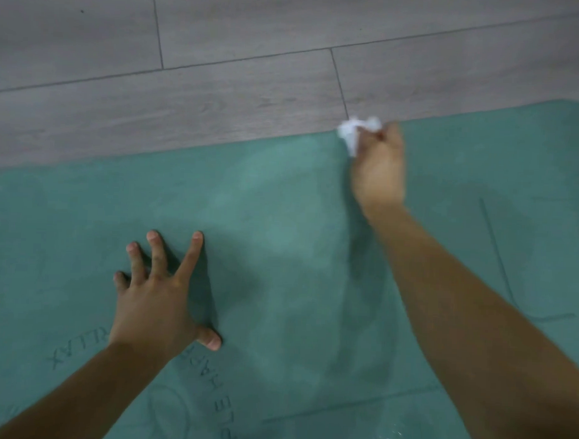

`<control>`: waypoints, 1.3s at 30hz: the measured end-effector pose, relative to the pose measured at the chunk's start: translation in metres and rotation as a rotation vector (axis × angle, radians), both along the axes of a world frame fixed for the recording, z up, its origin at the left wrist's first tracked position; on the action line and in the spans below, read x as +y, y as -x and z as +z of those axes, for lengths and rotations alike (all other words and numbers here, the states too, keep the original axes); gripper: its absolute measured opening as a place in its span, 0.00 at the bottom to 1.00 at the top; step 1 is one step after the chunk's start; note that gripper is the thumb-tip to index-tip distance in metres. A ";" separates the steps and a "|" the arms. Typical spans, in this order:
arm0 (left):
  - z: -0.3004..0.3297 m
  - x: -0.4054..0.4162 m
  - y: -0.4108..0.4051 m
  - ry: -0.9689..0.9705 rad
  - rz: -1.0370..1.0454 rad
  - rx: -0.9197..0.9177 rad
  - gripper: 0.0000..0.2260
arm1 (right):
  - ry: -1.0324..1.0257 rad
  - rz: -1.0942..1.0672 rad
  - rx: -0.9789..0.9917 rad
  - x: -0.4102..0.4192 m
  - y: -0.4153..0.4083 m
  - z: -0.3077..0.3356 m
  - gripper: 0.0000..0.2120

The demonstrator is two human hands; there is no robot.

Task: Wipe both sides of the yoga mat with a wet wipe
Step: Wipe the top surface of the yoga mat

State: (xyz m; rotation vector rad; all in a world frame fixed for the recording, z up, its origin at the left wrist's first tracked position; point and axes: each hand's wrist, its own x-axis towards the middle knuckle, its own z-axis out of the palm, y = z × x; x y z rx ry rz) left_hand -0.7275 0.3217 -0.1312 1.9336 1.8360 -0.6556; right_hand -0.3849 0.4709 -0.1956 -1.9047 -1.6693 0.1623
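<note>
The flat teal rubber yoga mat (280,252) lies unrolled on the grey wood-plank floor (188,68), printed face up. The left hand (157,300) is spread, fingertips pressing the mat, probably to pin it so it won't slide under the rubbing. The right hand (378,166) reaches to the mat's far edge, fingers bunched around the crumpled white wet wipe (352,131), blurred, likely mid-stroke along that border; the underside looks not yet done
</note>
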 end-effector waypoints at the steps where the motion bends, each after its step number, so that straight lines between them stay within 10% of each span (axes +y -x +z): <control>1: 0.000 0.000 0.000 0.000 -0.005 0.007 0.80 | 0.045 -0.134 -0.081 0.001 -0.018 0.001 0.15; 5: 0.001 0.000 0.000 0.000 -0.009 0.011 0.80 | -0.110 -0.283 0.162 0.014 0.034 -0.030 0.14; 7: 0.001 -0.001 0.001 0.000 -0.010 0.004 0.80 | -0.070 0.158 0.213 0.021 0.130 -0.030 0.04; 10: 0.001 -0.001 0.001 -0.012 0.003 0.001 0.80 | 0.243 0.489 -0.111 0.002 0.193 0.021 0.16; 17: 0.003 -0.001 -0.001 -0.026 0.016 -0.012 0.79 | 0.174 -0.087 -0.047 -0.017 -0.022 0.005 0.12; 21: 0.001 0.000 -0.001 -0.038 0.002 -0.007 0.79 | 0.171 -0.339 0.085 -0.045 0.003 0.015 0.13; 28: -0.008 0.003 0.005 -0.066 0.033 -0.029 0.80 | 0.193 0.467 -0.003 -0.121 0.176 0.014 0.19; 35: 0.001 -0.007 0.001 -0.113 0.060 -0.039 0.78 | 0.408 0.137 -0.037 -0.171 0.086 0.040 0.22; 39: 0.014 -0.059 -0.012 -0.330 0.066 -0.098 0.56 | 0.646 0.265 0.134 -0.222 0.110 0.052 0.15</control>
